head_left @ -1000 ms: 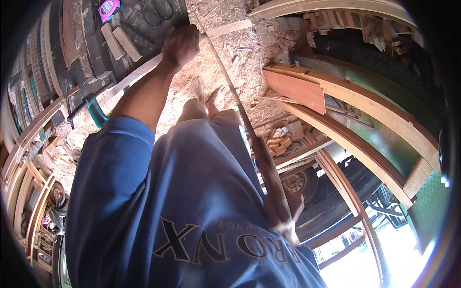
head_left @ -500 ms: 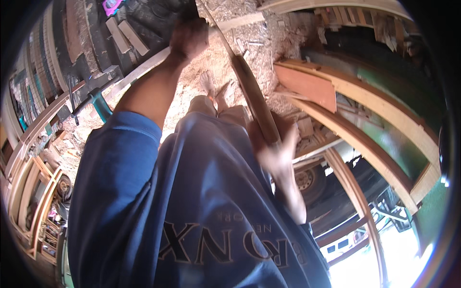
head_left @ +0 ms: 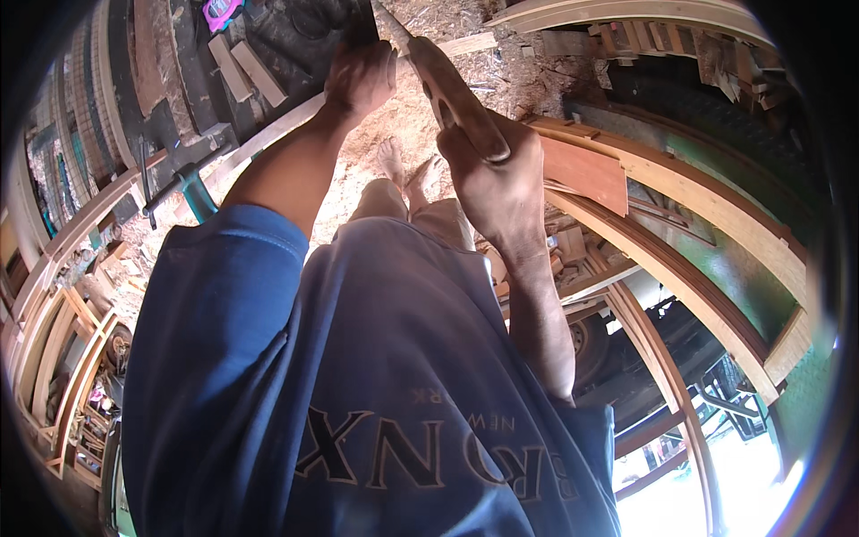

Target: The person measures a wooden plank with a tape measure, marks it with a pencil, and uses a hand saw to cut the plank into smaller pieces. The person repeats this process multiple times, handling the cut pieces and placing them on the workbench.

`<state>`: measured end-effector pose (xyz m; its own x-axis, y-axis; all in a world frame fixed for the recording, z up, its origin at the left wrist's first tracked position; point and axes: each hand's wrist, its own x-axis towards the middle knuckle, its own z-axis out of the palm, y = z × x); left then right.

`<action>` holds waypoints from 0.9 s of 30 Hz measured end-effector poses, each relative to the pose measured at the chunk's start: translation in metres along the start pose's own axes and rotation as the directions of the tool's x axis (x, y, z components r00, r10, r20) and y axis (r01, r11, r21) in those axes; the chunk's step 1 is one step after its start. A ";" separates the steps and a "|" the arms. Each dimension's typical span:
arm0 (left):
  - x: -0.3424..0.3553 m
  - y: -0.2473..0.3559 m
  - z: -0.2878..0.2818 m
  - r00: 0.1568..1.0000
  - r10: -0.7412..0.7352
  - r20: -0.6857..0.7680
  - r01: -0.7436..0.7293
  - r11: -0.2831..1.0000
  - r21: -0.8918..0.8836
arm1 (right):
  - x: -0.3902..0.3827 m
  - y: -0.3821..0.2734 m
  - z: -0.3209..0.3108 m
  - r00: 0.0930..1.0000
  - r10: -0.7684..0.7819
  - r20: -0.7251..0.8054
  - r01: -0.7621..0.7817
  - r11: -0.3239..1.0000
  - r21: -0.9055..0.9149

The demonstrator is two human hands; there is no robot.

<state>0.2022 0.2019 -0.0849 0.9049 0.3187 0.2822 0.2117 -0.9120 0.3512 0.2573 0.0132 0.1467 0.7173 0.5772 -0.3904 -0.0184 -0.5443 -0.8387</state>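
Observation:
A handsaw with a worn wooden handle point(head_left: 467, 112) is in my right hand point(head_left: 492, 183), fingers wrapped round its grip; its narrow blade point(head_left: 394, 25) points away toward the bench edge. My left hand point(head_left: 362, 79) is closed at the edge of the dark workbench point(head_left: 313, 40), just left of the blade; what its fingers grip is hidden. A pale board point(head_left: 465, 45) shows past the blade. Two small wooden strips point(head_left: 231, 67) and a pink tape measure point(head_left: 219, 12) lie on the bench, and a teal clamp point(head_left: 197, 192) is fixed at its edge.
Long planks point(head_left: 698, 188) and an orange-brown panel point(head_left: 582, 170) are stacked to my right, with offcuts and a vehicle wheel below. Wooden frames point(head_left: 80, 358) stand at lower left. Sawdust point(head_left: 403, 107) covers the floor around my bare feet, and daylight comes from lower right.
My right hand has pushed the saw forward and up, from beside my hip to near the bench edge. My left hand stays closed there, shifted slightly right in the picture.

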 end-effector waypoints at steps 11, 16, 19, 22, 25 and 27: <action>-0.002 -0.002 0.003 0.988 -0.067 0.138 0.069 0.997 -0.016 | -0.183 -0.023 -0.091 0.997 -0.044 0.057 0.064 0.897 -0.438; -0.004 -0.006 0.008 0.998 0.048 0.049 -0.050 0.998 0.031 | -0.043 -0.020 -0.024 0.958 0.285 0.028 -0.279 0.951 -0.133; -0.003 -0.004 0.011 0.998 -0.021 0.061 0.024 0.998 -0.056 | 0.015 -0.009 0.013 1.000 -0.016 0.021 0.015 0.998 0.064; -0.003 -0.002 0.009 0.997 -0.047 0.056 0.051 0.996 -0.076 | -0.022 -0.009 0.000 0.980 0.196 0.020 -0.196 0.980 0.032; -0.004 0.000 0.005 0.997 -0.056 0.048 0.057 0.998 -0.023 | -0.125 -0.022 -0.052 0.992 0.127 0.016 -0.122 0.976 -0.178; -0.001 -0.001 0.003 0.992 -0.073 0.103 0.073 0.997 0.001 | -0.184 -0.036 -0.083 0.991 -0.096 0.093 0.129 0.869 -0.477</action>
<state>0.2024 0.2019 -0.0887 0.9203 0.3560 0.1624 0.2776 -0.8865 0.3703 0.1835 -0.1240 0.2798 0.6478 0.6811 -0.3413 0.4092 -0.6890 -0.5982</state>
